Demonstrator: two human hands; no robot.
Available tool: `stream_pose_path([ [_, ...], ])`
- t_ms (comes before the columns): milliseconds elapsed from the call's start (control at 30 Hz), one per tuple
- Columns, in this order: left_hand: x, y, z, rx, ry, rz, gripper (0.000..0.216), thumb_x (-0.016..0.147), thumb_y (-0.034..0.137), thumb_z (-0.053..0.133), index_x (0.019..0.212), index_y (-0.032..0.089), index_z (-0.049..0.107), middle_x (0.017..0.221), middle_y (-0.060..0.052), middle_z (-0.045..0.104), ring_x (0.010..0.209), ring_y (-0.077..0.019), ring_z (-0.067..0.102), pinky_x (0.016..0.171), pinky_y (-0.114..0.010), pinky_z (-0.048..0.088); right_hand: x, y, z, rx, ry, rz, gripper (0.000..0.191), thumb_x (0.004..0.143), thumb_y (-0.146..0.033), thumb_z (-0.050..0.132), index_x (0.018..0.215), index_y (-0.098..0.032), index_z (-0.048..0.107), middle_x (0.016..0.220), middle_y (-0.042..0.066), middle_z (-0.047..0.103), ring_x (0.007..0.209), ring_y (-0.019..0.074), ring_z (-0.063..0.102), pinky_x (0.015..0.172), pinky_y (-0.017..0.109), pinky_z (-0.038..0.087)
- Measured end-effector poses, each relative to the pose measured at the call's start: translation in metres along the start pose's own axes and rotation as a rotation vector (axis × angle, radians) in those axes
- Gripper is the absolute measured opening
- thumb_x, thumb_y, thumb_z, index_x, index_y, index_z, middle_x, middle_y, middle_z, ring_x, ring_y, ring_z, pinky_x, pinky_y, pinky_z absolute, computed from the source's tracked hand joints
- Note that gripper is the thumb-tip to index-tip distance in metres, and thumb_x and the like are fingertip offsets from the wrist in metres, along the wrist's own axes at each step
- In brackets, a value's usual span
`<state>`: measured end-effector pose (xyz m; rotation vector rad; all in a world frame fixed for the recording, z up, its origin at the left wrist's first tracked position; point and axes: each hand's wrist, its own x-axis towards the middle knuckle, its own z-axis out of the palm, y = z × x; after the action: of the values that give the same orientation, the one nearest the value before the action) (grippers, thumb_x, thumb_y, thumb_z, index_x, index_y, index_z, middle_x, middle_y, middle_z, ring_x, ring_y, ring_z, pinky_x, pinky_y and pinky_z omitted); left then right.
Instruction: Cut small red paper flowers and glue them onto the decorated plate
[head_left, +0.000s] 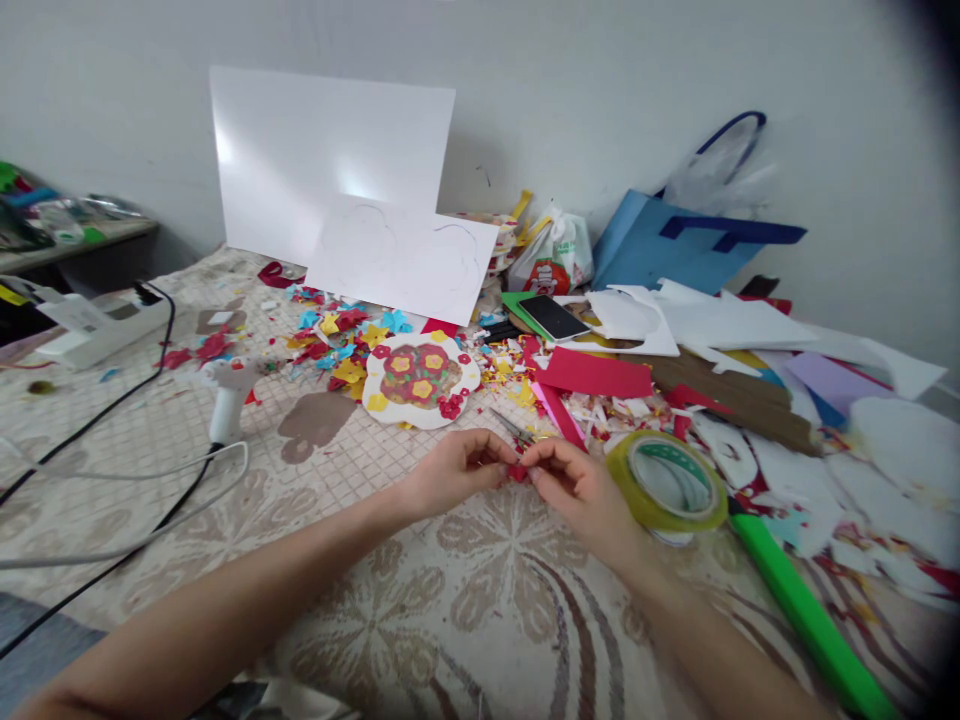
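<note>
Between my two hands is a small red paper piece (517, 473), perhaps a flower; its exact shape is hard to make out. My left hand (465, 468) pinches it from the left with thumb and fingertips. From the other side my right hand (574, 485) grips it, also in a pinch. Just behind the fingers lie scissors (514, 428), their handles partly hidden. Beyond my left hand rests a white scalloped card (371, 385) decorated with yellow and red paper flowers.
A roll of tape (667, 480) and a green-handled tool (810, 610) lie at right. Paper scraps, a phone (553, 317) and a red strip (596, 372) spread behind. A white glue gun (229, 400) stands at left among cables, near a power strip (105, 325). White boards (330, 150) lean on the wall.
</note>
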<state>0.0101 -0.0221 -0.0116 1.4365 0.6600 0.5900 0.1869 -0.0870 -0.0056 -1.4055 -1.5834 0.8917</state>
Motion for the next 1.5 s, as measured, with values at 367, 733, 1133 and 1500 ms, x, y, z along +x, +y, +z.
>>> stream_pose_path([
  [367,-0.003,0.002,0.001,0.119,0.095,0.107,0.013,0.072,0.019,0.066,0.082,0.013,0.06,0.078,-0.004,0.063,0.07,-0.0121,0.058,0.068,-0.026,0.047,0.0,0.001,0.002,-0.029,0.027,-0.087,0.011,0.081,-0.016,0.054,0.09,-0.021,0.058,0.089,0.004,0.061,0.082,0.0173,0.059,0.075,0.03,0.047],
  [733,-0.003,0.0,0.004,0.161,0.152,0.214,0.012,0.078,0.023,0.062,0.079,0.011,0.061,0.079,-0.006,0.063,0.074,-0.0148,0.059,0.07,-0.028,0.047,-0.001,0.001,0.003,0.052,0.035,0.014,0.01,0.086,-0.029,0.055,0.084,-0.019,0.056,0.073,0.0,0.056,0.063,0.0127,0.052,0.057,0.024,0.041],
  [1133,-0.005,-0.001,0.009,0.062,0.188,0.197,0.015,0.078,0.026,0.063,0.08,0.012,0.06,0.075,-0.004,0.062,0.07,-0.0122,0.057,0.067,-0.024,0.047,-0.002,0.002,0.01,0.252,0.05,0.058,0.014,0.085,-0.032,0.056,0.09,-0.02,0.053,0.079,0.0,0.055,0.066,0.0122,0.053,0.059,0.024,0.045],
  [1500,-0.005,-0.001,0.007,0.092,0.135,0.172,0.014,0.078,0.025,0.063,0.079,0.011,0.061,0.078,-0.006,0.063,0.074,-0.0152,0.059,0.071,-0.029,0.048,0.001,0.003,0.006,0.393,-0.061,0.2,0.018,0.085,-0.036,0.056,0.081,-0.019,0.053,0.068,-0.002,0.056,0.059,0.0106,0.054,0.056,0.023,0.044],
])
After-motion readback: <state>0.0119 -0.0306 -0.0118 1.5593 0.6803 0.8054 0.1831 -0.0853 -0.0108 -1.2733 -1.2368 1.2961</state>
